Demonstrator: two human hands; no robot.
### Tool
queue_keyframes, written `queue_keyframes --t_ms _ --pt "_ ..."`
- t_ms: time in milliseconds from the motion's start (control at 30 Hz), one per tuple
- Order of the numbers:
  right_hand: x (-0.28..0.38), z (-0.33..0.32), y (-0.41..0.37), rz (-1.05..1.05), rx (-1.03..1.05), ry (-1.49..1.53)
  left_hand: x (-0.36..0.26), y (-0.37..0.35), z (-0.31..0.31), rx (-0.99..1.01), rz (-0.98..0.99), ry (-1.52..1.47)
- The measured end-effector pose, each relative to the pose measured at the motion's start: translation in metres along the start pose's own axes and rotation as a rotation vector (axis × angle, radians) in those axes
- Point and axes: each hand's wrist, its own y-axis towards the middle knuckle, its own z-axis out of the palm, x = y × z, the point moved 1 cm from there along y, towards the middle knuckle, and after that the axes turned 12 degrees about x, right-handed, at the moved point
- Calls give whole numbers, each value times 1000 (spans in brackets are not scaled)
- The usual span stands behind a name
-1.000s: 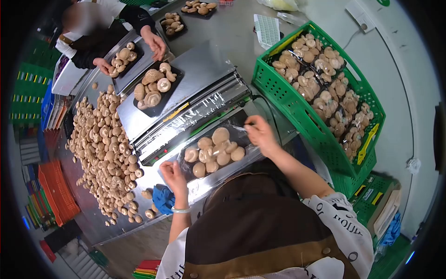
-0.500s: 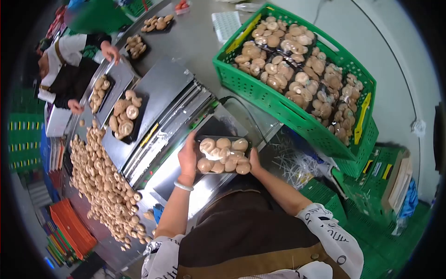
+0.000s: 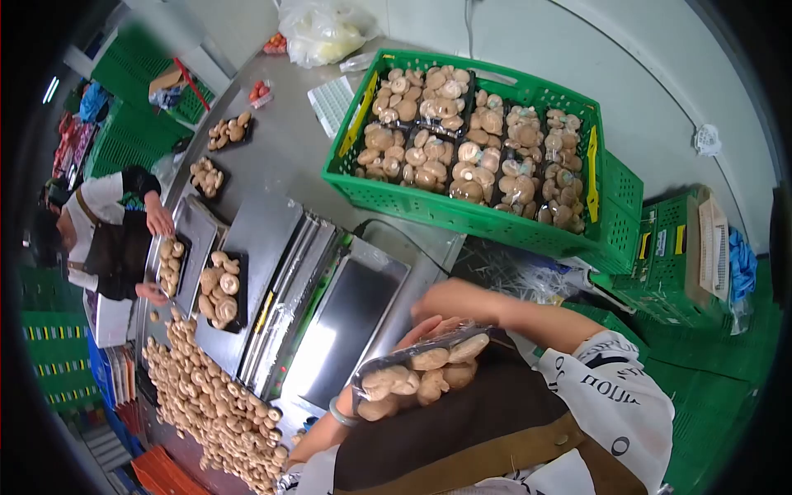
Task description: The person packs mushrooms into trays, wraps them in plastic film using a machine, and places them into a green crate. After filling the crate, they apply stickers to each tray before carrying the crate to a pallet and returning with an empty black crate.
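Note:
A film-wrapped black tray of mushrooms (image 3: 425, 373) is tilted close to the brown apron. My left hand (image 3: 418, 331), above a wrist with a pale bangle, supports it from behind; the tray hides most of this hand. My right hand (image 3: 436, 304) is bent inward at the tray's far side, its fingers largely out of sight, so its hold is unclear. Beyond them lies the wrapping machine's dark plate (image 3: 351, 301). Wrapped mushroom trays fill a green crate (image 3: 462, 210) at the upper right.
Loose mushrooms (image 3: 210, 396) are heaped at lower left. An unwrapped mushroom tray (image 3: 221, 293) sits on the machine's left side. A co-worker (image 3: 111, 227) handles another tray at far left. More green crates (image 3: 660, 247) stand at right; a cable (image 3: 404, 235) crosses the metal table.
The wrapped tray has moved off the plate toward my body and tilted up. My right hand has shifted from its right end to behind it. The view has turned, and the co-worker's hands are on a tray.

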Motion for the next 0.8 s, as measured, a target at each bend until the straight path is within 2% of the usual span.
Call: queue_keyframes --t_ms 33,67,100,133,167,233,267,333,367,400,433,467,500,567,633,700,800 --pt "8 -19 -10 291 -103 42 0 0 -6 22 -50 -92" --pt "10 -31 -30 35 -254 206 0 -3 -25 151 52 -12" --pt "38 -40 -41 -93 -204 178 11 -8 -51 271 154 57" --pt "66 -43 -48 -221 -153 162 11 -8 -57 298 178 103" --pt "76 -32 -42 -201 -63 15 9 -3 -57 252 180 158" --pt "75 -44 -27 -117 8 39 5 12 -58 110 227 297" --pt "56 -53 -20 -112 -111 99 5 24 -57 -28 265 392" --pt "7 -80 -11 -117 -328 312 8 52 -59 -439 361 617" --pt "-22 -88 -9 -103 -455 649 0 60 -63 -463 355 545" --pt "-33 -103 -10 -114 -598 944 -16 59 -68 -364 282 387" --pt "-52 -120 -7 -199 -762 1185 -32 58 -73 -283 197 232" --pt "-67 -134 -4 -380 -900 1377 -38 57 -80 -333 272 225" --pt "-88 -153 0 -338 -929 1340 -45 58 -85 -373 349 231" --pt "-118 -178 27 -345 -1119 1287 -54 58 -97 -450 425 235" --pt "-145 -188 62 -377 -1156 1326 -60 56 -105 -481 448 245" --pt "-152 -191 92 -278 -1241 1382 -62 54 -108 -500 460 244" --pt "-149 -186 113 114 -1210 1326 -58 47 -111 -513 460 227"
